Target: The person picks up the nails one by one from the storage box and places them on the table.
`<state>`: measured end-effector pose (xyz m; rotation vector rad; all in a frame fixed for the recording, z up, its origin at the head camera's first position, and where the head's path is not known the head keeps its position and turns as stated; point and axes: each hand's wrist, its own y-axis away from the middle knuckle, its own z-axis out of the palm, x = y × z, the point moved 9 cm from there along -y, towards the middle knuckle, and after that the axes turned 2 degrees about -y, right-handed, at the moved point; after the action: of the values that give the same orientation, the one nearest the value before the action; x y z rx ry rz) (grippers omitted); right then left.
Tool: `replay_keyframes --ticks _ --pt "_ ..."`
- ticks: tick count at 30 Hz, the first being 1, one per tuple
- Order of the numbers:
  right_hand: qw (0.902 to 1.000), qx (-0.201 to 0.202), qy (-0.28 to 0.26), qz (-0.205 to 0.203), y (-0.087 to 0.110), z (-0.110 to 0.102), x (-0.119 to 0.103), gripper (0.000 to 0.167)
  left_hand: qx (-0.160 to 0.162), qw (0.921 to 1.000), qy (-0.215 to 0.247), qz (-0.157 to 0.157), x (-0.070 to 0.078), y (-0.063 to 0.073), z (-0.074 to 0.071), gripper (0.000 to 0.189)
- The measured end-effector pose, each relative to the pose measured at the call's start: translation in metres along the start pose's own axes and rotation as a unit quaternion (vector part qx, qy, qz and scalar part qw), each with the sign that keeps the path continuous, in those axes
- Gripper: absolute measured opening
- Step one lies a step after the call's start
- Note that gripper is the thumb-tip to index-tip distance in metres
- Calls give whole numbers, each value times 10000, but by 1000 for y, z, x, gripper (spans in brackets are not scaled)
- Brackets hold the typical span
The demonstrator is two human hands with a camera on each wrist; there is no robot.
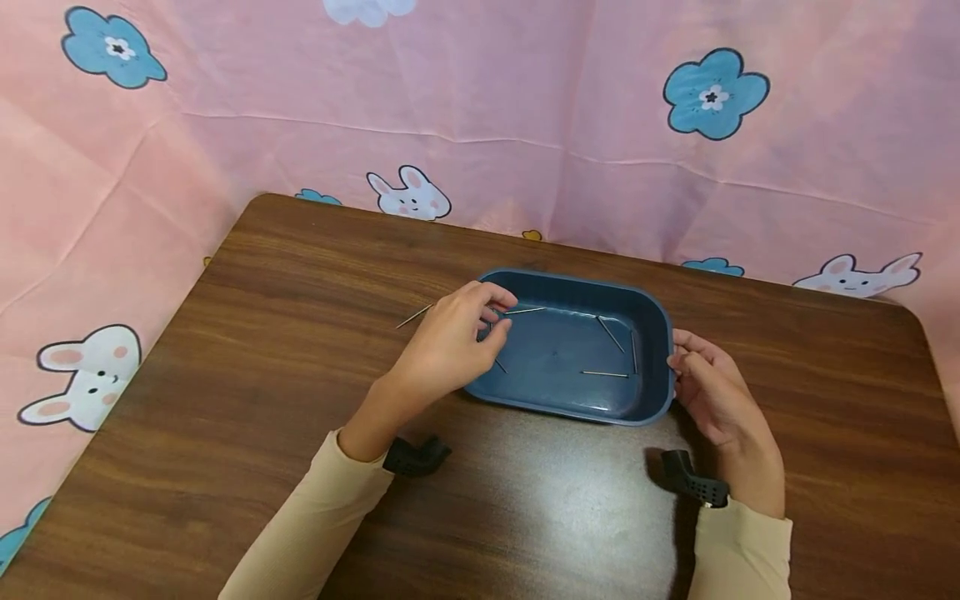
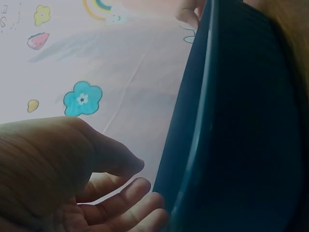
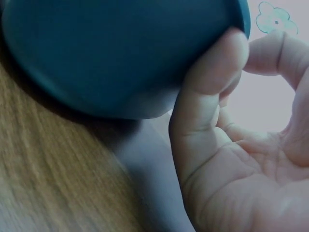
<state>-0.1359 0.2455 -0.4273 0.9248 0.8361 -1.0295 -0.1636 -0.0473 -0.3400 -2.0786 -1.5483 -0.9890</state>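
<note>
A dark blue rectangular plastic tray point(image 1: 555, 354) with rounded corners sits on the brown table, and several thin metal nails point(image 1: 604, 373) lie scattered on its bottom. My left hand point(image 1: 457, 337) hovers over the tray's left end with loosely bent fingers. Thumb and fingertips point(image 2: 137, 186) stand apart with nothing between them in the left wrist view, close beside the tray wall point(image 2: 193, 145). At the opposite end, my right hand point(image 1: 716, 387) grips the tray's rim between thumb and fingers. Part of the tray's left side is hidden behind my left hand.
One more nail point(image 1: 414, 317) lies on the wooden table point(image 1: 315, 333), left of the tray and partly behind my left hand. A pink cloth point(image 1: 480, 92) printed with rabbits and flowers hangs along the table's back and left edges. Black wrist cameras point(image 1: 416, 457) sit at both sleeves.
</note>
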Motion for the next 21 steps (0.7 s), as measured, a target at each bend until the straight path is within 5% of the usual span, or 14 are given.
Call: replay_keyframes --ticks 9,21 --pt "9999 -64 90 37 5 -3 5 33 -19 9986 -526 -8 1 1 11 33" --pt "9997 -186 93 -107 1 1 0 35 -425 9888 -1348 -470 6 -4 18 40"
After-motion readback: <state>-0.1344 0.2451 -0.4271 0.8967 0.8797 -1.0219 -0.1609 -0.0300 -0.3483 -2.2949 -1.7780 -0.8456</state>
